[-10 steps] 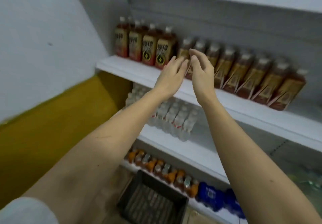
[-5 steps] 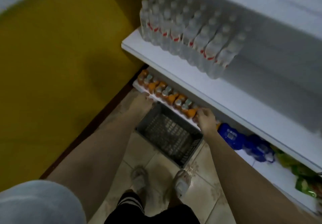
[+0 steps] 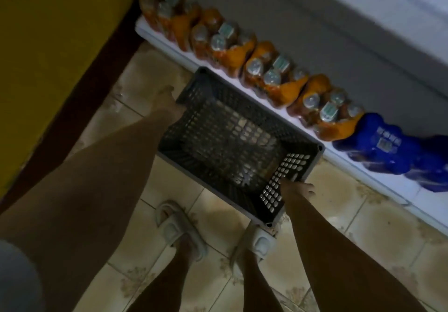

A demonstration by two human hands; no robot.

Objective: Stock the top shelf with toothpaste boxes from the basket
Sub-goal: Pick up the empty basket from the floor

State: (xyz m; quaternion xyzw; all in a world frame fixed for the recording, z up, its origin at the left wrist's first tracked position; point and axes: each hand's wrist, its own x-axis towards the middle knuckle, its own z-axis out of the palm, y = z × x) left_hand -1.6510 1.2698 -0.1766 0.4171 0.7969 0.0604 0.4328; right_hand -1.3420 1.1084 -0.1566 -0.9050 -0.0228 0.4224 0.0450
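Note:
A dark grey plastic basket stands on the tiled floor against the lowest shelf, and I see nothing inside it. My left hand is at the rim of its left end, blurred, fingers against the wall. My right hand is curled over the rim of its right end. No toothpaste box is in view, and the top shelf is out of frame above.
Shrink-wrapped packs of orange drink bottles line the white bottom shelf behind the basket, with blue packs to their right. A yellow wall is at left. My slippered feet stand just before the basket.
My view has dropped from the upper shelves to the floor. Both hands came down from the bottle shelf and now rest on the two ends of the basket.

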